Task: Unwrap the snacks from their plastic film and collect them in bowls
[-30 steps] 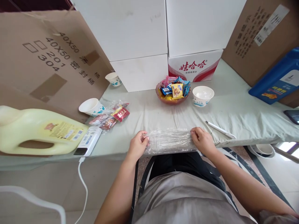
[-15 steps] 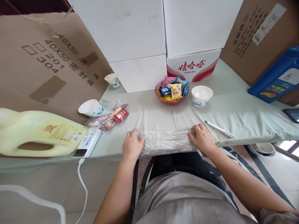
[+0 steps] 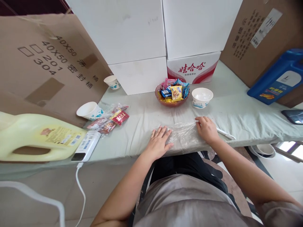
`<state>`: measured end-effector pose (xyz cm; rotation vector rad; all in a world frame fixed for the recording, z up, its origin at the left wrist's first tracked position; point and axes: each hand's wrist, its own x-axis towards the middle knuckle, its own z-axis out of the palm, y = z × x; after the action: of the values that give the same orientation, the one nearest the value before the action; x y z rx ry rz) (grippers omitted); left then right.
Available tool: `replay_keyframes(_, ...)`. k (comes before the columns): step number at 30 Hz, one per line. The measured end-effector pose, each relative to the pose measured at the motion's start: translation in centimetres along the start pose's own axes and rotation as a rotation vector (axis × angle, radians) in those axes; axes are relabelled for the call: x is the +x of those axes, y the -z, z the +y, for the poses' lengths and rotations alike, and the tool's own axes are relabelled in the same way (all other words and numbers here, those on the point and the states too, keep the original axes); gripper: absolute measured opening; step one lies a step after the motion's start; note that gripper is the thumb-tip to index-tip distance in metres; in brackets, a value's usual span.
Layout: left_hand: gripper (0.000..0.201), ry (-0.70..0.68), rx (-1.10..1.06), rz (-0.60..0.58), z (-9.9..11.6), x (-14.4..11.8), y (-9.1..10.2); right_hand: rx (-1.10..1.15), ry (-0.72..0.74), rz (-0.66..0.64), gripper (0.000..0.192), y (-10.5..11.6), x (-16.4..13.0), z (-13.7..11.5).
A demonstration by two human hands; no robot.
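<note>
Crumpled clear plastic film [image 3: 183, 136], perhaps a bag, lies on the cloth at the table's front edge. My left hand [image 3: 159, 143] rests flat on its left part, fingers spread. At the far right end, my right hand [image 3: 207, 130] has its fingers curled and pinches the film, which shows pull creases running to the fingertips. A white pen [image 3: 226, 134] lies just right of that hand, partly hidden by it. Beyond the film stand a pinkish glass bowl [image 3: 171, 102] of wrapped snacks and a white paper bowl [image 3: 201, 98].
At left are a pale yellow jug [image 3: 42, 135], a white power bank [image 3: 86, 146] with a cable, snack packets [image 3: 113, 121] and a tipped paper bowl [image 3: 90, 111]. White boxes [image 3: 139, 77] stand behind. A blue bottle [image 3: 276, 77] and a phone [image 3: 293, 116] are at right.
My left hand has moved right from beside the film's left end onto it and flattened. My right hand has shifted slightly away from me, drawing the film's corner with it.
</note>
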<state>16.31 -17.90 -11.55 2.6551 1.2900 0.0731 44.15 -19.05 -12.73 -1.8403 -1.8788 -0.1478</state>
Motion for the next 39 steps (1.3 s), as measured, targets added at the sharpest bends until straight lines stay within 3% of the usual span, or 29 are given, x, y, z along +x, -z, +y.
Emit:
replay_keyframes(3,0.065,-0.020,-0.016,0.011,-0.1,1.5,-0.4,-0.095,-0.067,-0.043,0.031,0.5,1.3,1.5)
replay_keyframes(6,0.067,-0.022,-0.006,0.018,-0.1,2.1,-0.8,-0.159,-0.079,-0.048,0.037,1.3,1.4,0.8)
replay_keyframes(9,0.067,-0.023,0.017,0.042,0.1,2.0,-1.0,-0.132,0.139,-0.080,0.042,1.4,0.2,-1.7)
replay_keyframes(12,0.067,-0.026,0.026,0.057,-0.1,1.7,-1.1,-0.123,0.353,-0.273,0.056,0.4,-1.3,-3.6)
replay_keyframes(14,0.068,-0.016,0.033,0.054,-0.9,1.0,-1.1,-0.128,0.377,-0.366,0.064,-0.4,-2.1,-3.8)
replay_keyframes(17,0.070,0.059,0.045,0.077,-3.1,-0.9,-0.9,-0.126,0.365,-0.390,0.067,-1.0,-2.7,-3.0)
replay_keyframes(19,0.066,0.170,0.047,0.150,-4.7,-2.5,-0.5,-0.121,0.365,-0.381,0.068,-1.1,-2.8,-2.6)
replay_keyframes(22,0.048,0.347,0.012,0.377,-5.9,-4.5,0.1,-0.126,0.358,-0.370,0.067,-1.1,-2.8,-2.6)
replay_keyframes(25,0.032,0.399,-0.053,0.530,-4.9,-5.1,0.4,-0.135,0.351,-0.355,0.066,-1.2,-2.8,-2.7)
replay_keyframes(28,0.019,0.360,-0.084,0.499,-2.9,-4.6,0.0,-0.130,0.350,-0.329,0.066,-1.5,-2.9,-2.7)
replay_keyframes(31,0.020,0.357,-0.092,0.469,-1.5,-3.7,-0.7,-0.130,0.352,-0.319,0.066,-1.6,-2.9,-2.6)
replay_keyframes(36,0.036,0.300,-0.167,0.451,-0.9,-2.7,-1.4,-0.142,0.349,-0.324,0.066,-1.4,-2.9,-2.8)
replay_keyframes(39,0.020,0.233,-0.312,0.507,-0.8,-2.3,-1.4,-0.141,0.345,-0.329,0.066,-1.3,-2.9,-2.8)
